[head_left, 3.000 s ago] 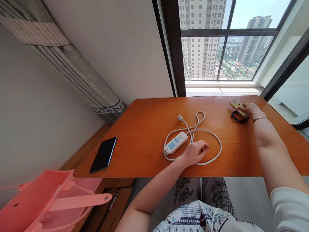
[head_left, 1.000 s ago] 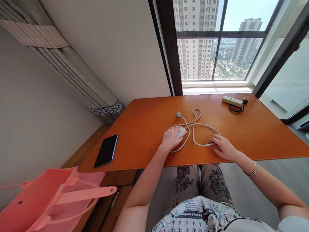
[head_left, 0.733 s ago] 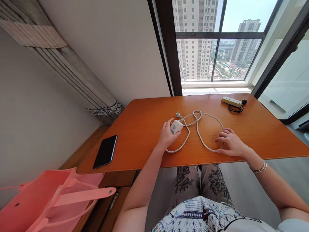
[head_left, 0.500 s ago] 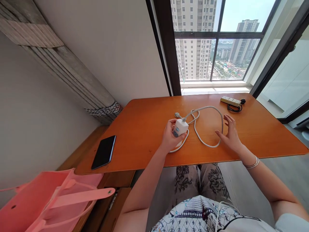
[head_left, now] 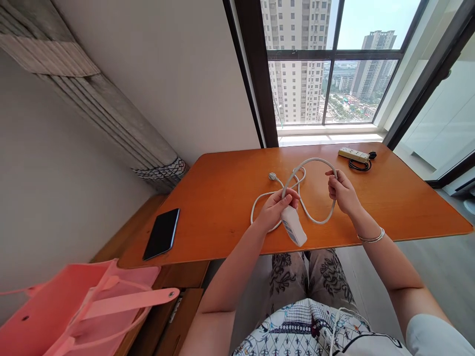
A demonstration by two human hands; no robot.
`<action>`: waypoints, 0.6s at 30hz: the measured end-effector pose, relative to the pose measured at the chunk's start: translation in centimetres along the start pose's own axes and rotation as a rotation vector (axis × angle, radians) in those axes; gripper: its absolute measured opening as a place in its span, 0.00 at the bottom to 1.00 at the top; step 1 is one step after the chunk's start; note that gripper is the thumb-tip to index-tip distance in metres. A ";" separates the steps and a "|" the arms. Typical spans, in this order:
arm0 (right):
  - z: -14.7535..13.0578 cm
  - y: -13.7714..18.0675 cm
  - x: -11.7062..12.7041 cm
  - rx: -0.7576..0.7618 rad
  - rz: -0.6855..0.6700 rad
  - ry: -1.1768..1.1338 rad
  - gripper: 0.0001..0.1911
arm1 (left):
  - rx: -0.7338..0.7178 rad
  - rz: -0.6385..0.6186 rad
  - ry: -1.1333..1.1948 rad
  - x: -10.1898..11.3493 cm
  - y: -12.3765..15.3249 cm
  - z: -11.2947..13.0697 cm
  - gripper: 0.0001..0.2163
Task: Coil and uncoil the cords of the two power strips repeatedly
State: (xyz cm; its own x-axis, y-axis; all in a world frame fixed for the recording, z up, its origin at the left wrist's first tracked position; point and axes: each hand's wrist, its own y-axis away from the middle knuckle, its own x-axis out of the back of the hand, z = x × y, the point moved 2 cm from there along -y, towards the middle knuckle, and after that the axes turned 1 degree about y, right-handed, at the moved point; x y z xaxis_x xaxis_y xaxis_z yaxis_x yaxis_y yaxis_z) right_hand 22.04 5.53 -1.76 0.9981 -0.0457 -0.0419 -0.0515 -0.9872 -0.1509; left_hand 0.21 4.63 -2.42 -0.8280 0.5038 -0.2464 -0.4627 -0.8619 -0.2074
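Over the near side of the bench [head_left: 222, 198], the white, oblong power strip [head_left: 294, 226] tilts, its corded end clamped in the left grip [head_left: 272, 211]; the right grip [head_left: 343, 192] is clamped on its looping white cable [head_left: 314, 159].

A black-screened device [head_left: 161, 234] lies flat on the left part of the table [head_left: 218, 198]. A pink bag [head_left: 59, 299] sits beside the table's left end; a grey curtain [head_left: 118, 116] hangs at the wall [head_left: 174, 64]. A dark-framed window [head_left: 336, 55], with tower blocks [head_left: 297, 29] visible outside, is located beyond the far edge.
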 end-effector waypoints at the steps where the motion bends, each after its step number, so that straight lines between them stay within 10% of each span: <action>1: -0.3 -0.1 -0.4 0.008 -0.006 0.027 0.15 | -0.021 -0.036 0.003 -0.5 0.0 0.5 0.21; 5: 0.1 0.2 -2.1 0.038 -0.102 0.131 0.16 | -0.105 -0.096 -0.028 -1.7 -0.3 2.5 0.20; 12: 4.5 4.1 -2.8 -0.004 -0.472 0.125 0.25 | -0.434 0.198 0.021 0.2 -1.7 6.2 0.20; 18: 5.9 5.0 0.5 0.201 -0.133 0.218 0.15 | -0.525 0.252 -0.041 1.4 -1.0 6.7 0.18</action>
State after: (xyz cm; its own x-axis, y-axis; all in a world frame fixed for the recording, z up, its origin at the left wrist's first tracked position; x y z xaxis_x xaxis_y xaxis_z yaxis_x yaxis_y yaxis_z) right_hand 22.11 1.43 -8.40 0.9792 0.0289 0.2006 0.0961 -0.9376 -0.3342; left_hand -2.63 5.82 3.73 -0.9086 0.2750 -0.3145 -0.0391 -0.8054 -0.5915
